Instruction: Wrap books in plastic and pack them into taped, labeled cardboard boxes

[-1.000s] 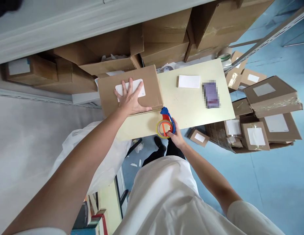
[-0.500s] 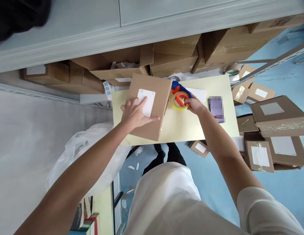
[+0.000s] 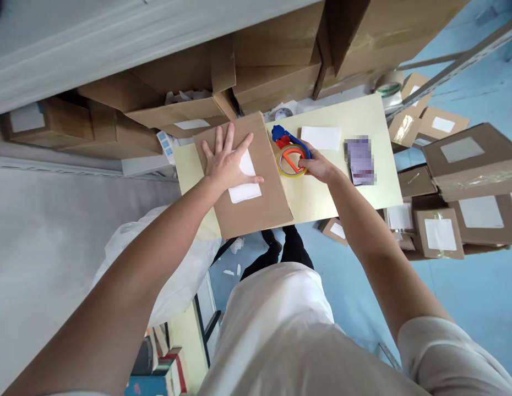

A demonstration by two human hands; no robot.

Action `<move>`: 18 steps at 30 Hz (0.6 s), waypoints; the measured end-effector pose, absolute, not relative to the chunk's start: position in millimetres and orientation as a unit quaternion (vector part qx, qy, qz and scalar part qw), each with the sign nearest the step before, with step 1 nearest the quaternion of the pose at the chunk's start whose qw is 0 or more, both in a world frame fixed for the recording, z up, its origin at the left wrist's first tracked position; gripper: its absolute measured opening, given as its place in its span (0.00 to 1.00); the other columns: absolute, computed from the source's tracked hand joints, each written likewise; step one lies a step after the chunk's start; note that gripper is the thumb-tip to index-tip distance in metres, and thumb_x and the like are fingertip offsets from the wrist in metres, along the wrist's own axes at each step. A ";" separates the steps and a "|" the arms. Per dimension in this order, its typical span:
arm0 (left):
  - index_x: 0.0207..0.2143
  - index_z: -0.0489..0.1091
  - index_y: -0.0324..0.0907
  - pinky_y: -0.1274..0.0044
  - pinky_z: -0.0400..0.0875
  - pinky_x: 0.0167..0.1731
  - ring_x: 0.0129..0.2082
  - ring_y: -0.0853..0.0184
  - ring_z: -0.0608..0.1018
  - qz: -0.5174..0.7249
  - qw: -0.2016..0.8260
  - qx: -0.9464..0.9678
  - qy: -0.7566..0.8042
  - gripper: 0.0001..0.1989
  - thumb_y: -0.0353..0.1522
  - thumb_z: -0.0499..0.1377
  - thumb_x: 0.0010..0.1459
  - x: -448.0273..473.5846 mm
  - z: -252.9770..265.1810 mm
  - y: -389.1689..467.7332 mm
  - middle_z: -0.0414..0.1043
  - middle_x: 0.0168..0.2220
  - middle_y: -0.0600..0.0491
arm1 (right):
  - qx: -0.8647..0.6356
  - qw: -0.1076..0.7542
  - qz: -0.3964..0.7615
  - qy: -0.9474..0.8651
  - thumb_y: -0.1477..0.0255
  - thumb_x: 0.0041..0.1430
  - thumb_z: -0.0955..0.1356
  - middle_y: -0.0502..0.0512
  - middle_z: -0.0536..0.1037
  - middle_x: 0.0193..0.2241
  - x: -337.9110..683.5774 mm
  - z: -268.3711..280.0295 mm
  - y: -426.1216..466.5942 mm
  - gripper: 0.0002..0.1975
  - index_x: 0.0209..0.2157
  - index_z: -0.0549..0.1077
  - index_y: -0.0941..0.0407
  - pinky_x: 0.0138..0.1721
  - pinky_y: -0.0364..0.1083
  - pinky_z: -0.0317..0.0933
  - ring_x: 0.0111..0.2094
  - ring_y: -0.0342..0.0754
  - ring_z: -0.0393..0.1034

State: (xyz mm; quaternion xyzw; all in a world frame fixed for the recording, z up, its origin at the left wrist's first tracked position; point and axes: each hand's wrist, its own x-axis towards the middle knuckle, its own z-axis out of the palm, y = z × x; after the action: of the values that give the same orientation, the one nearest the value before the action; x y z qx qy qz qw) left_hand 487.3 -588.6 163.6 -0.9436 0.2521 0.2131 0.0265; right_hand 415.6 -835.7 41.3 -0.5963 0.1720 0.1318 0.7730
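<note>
A brown cardboard box (image 3: pixel 256 206) with a white label lies on the pale yellow table (image 3: pixel 355 118), its near corner past the table's front edge. My left hand (image 3: pixel 228 159) presses flat on the box top, fingers spread, partly covering the label. My right hand (image 3: pixel 319 165) grips a blue and orange tape dispenser (image 3: pixel 288 151) with a roll of clear tape, held just right of the box, over the table.
A white label sheet (image 3: pixel 321 137) and a blurred purple item (image 3: pixel 360 160) lie on the table's right half. Stacked cardboard boxes (image 3: pixel 276 60) crowd the back. Several taped, labelled boxes (image 3: pixel 462 181) lie on the blue floor at right. A white plastic bag (image 3: pixel 173 275) hangs at left.
The box has been turned under my left hand, its near end swinging right. My right hand carried the tape dispenser from the table's front edge up beside the box's far right side.
</note>
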 end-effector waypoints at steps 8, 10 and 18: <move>0.68 0.31 0.58 0.44 0.32 0.59 0.67 0.40 0.27 0.194 0.040 -0.946 0.256 0.66 0.59 0.65 0.32 487.0 159.9 -587.1 0.27 0.71 0.52 | -0.556 0.781 0.173 0.223 0.79 0.39 0.68 0.50 0.77 0.44 225.3 52.2 -819.4 0.42 0.59 0.63 0.43 0.40 0.52 0.68 0.44 0.56 0.70; 0.68 0.32 0.58 0.44 0.32 0.59 0.67 0.40 0.27 0.191 0.029 -0.946 0.259 0.66 0.60 0.64 0.32 486.2 160.2 -587.2 0.28 0.71 0.52 | -0.528 0.790 0.190 0.247 0.78 0.38 0.68 0.50 0.77 0.43 179.2 51.8 -798.2 0.43 0.59 0.62 0.43 0.38 0.53 0.68 0.42 0.56 0.71; 0.69 0.35 0.50 0.45 0.35 0.58 0.66 0.41 0.24 0.193 -0.006 -0.955 0.224 0.68 0.67 0.56 0.29 494.6 159.4 -584.7 0.34 0.71 0.51 | -0.465 0.810 0.064 0.351 0.71 0.41 0.67 0.50 0.74 0.46 173.9 43.1 -703.2 0.43 0.61 0.53 0.39 0.37 0.53 0.69 0.41 0.54 0.71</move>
State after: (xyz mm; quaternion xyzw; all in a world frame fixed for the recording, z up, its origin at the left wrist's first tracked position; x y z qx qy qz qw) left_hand 494.6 -584.7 159.4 -0.9554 0.2239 0.1927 -0.0058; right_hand 173.9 -703.2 43.1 -0.4648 0.3510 0.0645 0.8103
